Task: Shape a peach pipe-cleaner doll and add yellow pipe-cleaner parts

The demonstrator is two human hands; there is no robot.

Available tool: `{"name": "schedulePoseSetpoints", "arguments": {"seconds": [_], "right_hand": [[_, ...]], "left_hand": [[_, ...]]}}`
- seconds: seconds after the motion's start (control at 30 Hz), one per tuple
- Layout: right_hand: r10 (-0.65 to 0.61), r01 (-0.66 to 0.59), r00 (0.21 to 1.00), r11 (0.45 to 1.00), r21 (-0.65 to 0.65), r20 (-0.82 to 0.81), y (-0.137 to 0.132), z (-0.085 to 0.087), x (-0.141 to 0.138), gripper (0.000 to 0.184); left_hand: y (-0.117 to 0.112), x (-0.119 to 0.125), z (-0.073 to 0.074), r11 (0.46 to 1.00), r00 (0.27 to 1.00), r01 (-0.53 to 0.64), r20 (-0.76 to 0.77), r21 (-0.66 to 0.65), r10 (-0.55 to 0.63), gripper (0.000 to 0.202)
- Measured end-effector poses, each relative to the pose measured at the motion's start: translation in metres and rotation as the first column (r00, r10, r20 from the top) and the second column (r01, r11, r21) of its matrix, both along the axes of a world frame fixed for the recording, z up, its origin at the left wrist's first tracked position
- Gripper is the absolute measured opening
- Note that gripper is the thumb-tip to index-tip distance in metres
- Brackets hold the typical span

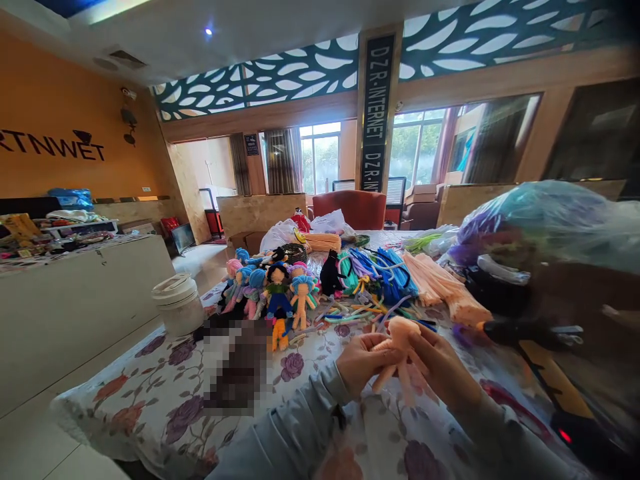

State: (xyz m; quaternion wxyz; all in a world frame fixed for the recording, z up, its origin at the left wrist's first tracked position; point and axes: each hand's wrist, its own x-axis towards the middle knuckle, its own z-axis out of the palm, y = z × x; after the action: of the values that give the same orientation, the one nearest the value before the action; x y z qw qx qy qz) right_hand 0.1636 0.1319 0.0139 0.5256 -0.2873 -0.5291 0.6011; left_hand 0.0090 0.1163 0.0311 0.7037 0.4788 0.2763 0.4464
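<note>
A small peach doll body of fuzzy pipe cleaners (404,331), with a rounded head and thin limbs hanging down, is held up over the near right part of the table. My left hand (361,364) is closed on its left side, thumb and fingers pinching an arm. From the right, my right hand (445,365) grips the same doll body near the head. Just beyond my hands lie loose coloured pipe cleaner pieces (357,310). Several finished-looking dolls (278,293) with coloured hair stand in a cluster to the left.
Bundles of blue pipe cleaners (396,279) and peach pipe cleaners (447,293) lie behind my hands. A lidded white jar (176,305) stands left on the flowered tablecloth (145,393). At right are a black and orange tool (550,373) with a red light and a large plastic bag (545,217).
</note>
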Motion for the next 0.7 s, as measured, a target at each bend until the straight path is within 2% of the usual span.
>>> {"name": "schedulePoseSetpoints", "arguments": {"seconds": [0.1, 0.2, 0.3, 0.4, 0.6, 0.63, 0.7], "right_hand": [[0.037, -0.038, 0.999, 0.999, -0.004, -0.015, 0.000, 0.000, -0.002, 0.041], [0.049, -0.049, 0.999, 0.999, -0.017, -0.018, -0.001, 0.001, -0.006, 0.038], [0.044, -0.037, 0.997, 0.992, -0.120, 0.055, -0.002, 0.002, -0.009, 0.038], [0.049, -0.017, 0.988, 0.976, -0.215, 0.145, -0.003, 0.002, -0.009, 0.040], [0.053, -0.027, 0.984, 0.988, -0.153, 0.170, -0.004, 0.005, -0.008, 0.044], [0.047, -0.020, 0.984, 0.988, -0.155, 0.171, -0.004, 0.005, -0.008, 0.044], [0.020, 0.012, 0.984, 0.984, -0.178, 0.180, -0.002, 0.004, -0.009, 0.044]], "left_hand": [[0.002, 0.000, -0.001, 0.997, 0.998, -0.068, -0.007, -0.024, 0.068, 0.041], [0.006, 0.000, -0.002, 0.986, 0.984, -0.167, 0.055, -0.026, 0.169, 0.039], [0.010, -0.002, -0.002, 0.965, 0.955, -0.260, 0.136, -0.045, 0.264, 0.034], [0.013, -0.004, -0.003, 0.958, 0.946, -0.281, 0.152, -0.050, 0.285, 0.031], [0.011, -0.002, -0.004, 0.971, 0.965, -0.236, 0.113, -0.023, 0.237, 0.033], [0.012, -0.003, -0.004, 0.968, 0.961, -0.248, 0.119, -0.038, 0.251, 0.032], [0.016, -0.006, -0.004, 0.934, 0.921, -0.350, 0.156, -0.074, 0.358, 0.029]]}}
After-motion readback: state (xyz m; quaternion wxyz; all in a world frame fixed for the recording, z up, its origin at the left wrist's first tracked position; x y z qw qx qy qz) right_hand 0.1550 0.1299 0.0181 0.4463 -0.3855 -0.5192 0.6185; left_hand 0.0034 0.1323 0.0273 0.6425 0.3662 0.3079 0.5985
